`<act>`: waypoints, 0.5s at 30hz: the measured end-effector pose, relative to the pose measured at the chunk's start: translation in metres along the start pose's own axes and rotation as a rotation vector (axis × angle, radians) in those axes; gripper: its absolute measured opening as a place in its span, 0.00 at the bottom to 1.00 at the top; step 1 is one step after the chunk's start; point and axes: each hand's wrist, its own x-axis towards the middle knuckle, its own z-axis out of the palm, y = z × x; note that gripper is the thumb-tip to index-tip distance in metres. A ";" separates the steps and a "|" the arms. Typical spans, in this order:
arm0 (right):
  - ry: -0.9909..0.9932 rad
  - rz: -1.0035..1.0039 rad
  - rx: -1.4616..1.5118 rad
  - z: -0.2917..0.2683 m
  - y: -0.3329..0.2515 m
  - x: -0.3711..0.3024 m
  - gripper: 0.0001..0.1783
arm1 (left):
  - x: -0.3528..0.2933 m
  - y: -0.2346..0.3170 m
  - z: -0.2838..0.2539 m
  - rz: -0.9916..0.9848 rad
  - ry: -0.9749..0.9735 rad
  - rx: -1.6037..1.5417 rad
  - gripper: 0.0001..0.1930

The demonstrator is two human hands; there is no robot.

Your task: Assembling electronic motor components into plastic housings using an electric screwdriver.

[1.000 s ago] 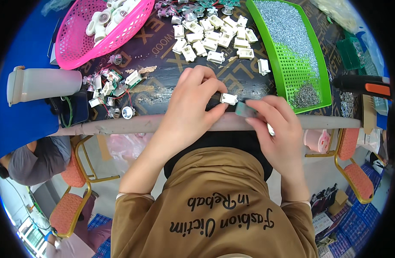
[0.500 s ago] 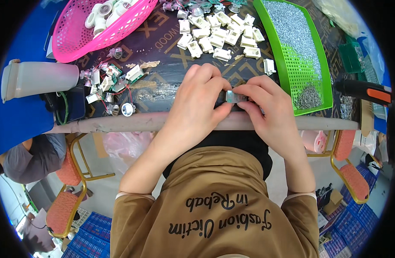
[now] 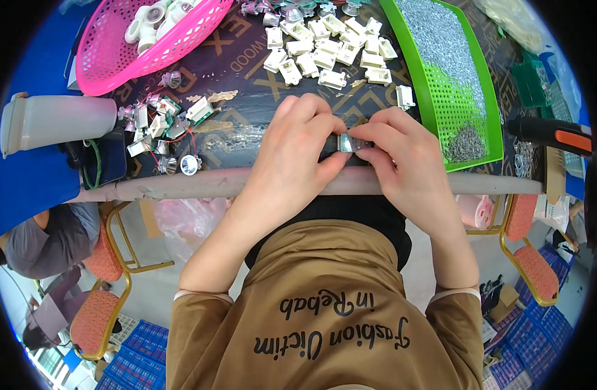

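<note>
Just inside the table's front edge, a small shiny, flat-faced metallic piece [image 3: 346, 143] sits between my hands; its exact kind is unclear. My left hand [image 3: 297, 140] pinches its left side between thumb and forefinger, with the other fingers curled. My right hand [image 3: 407, 153] closes thumb and forefinger on its right end, where a darker part is mostly covered by the fingertips. Beyond my hands lies a pile of cream plastic housings [image 3: 325, 60], and a single housing [image 3: 404, 97] rests apart, near my right hand.
On the right stands a green perforated tray [image 3: 446, 97] with many small metal parts; a black-and-orange handle [image 3: 558, 134] lies beyond it. To the left are wired lamp parts [image 3: 159, 123], a translucent cup [image 3: 61, 123] and a pink basket [image 3: 152, 62]. A seated person [image 3: 51, 240] shows lower left.
The metallic piece has shifted slightly left and turned, so its bright face shows more. Both hands keep their pinch with only small finger movements.
</note>
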 end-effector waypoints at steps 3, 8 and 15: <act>-0.014 0.024 0.015 -0.001 0.000 0.001 0.09 | -0.001 0.002 -0.004 -0.010 0.030 -0.061 0.16; -0.022 0.033 0.016 -0.001 -0.002 -0.001 0.10 | -0.001 0.003 -0.003 -0.021 0.036 -0.078 0.15; 0.018 0.072 -0.013 -0.007 -0.010 -0.002 0.10 | 0.002 0.005 0.001 0.029 0.040 -0.050 0.12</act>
